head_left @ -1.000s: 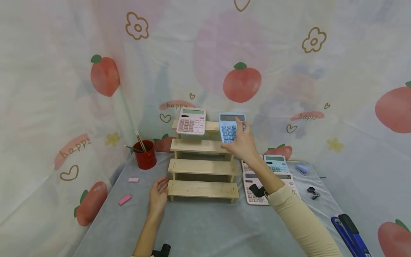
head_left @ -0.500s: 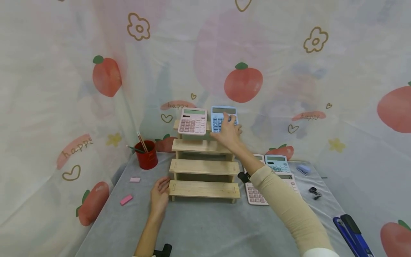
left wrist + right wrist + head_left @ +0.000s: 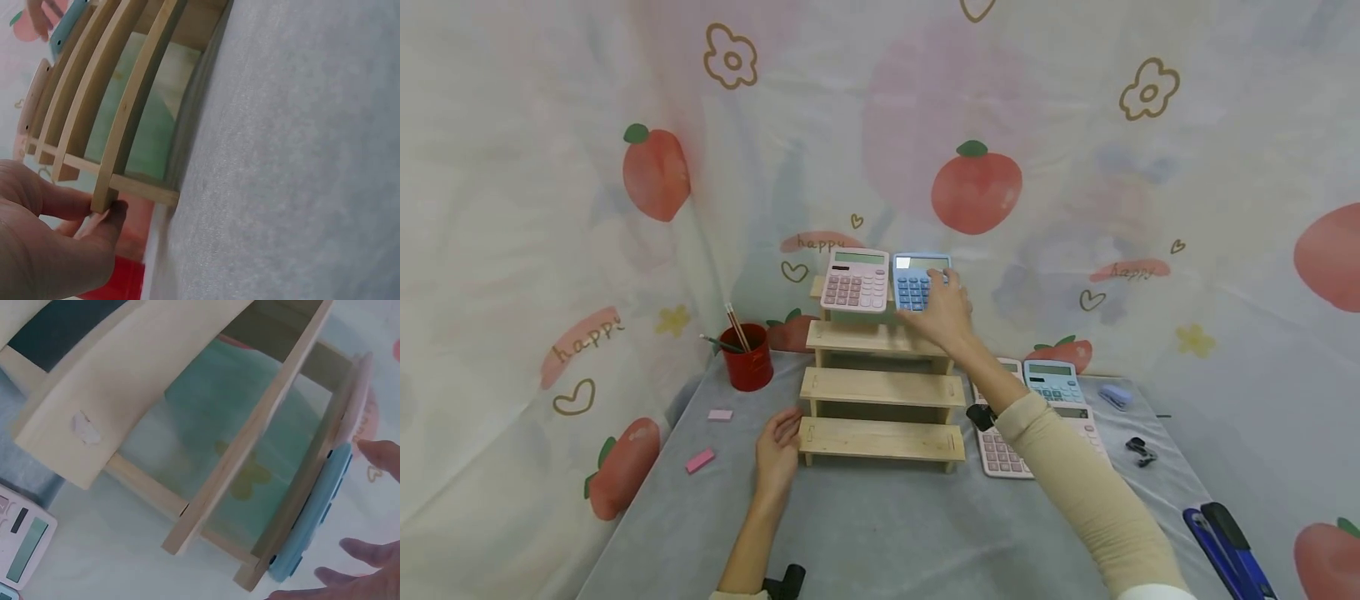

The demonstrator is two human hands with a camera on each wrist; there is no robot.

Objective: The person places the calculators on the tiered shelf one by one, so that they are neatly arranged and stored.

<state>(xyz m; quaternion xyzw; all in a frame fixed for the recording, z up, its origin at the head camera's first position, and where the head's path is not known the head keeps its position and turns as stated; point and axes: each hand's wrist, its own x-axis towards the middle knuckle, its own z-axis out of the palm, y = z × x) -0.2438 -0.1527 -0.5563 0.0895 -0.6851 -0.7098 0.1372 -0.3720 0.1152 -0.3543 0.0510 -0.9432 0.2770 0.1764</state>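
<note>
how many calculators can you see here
5: pink calculator and blue calculator on the stand's top step; three on the table right of it, partly hidden by the arm.

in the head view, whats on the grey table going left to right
Pink eraser → small pink eraser → red pencil cup → left hand → wooden step shelf → calculators lying flat → small lilac stapler → black binder clip → blue stapler.
</note>
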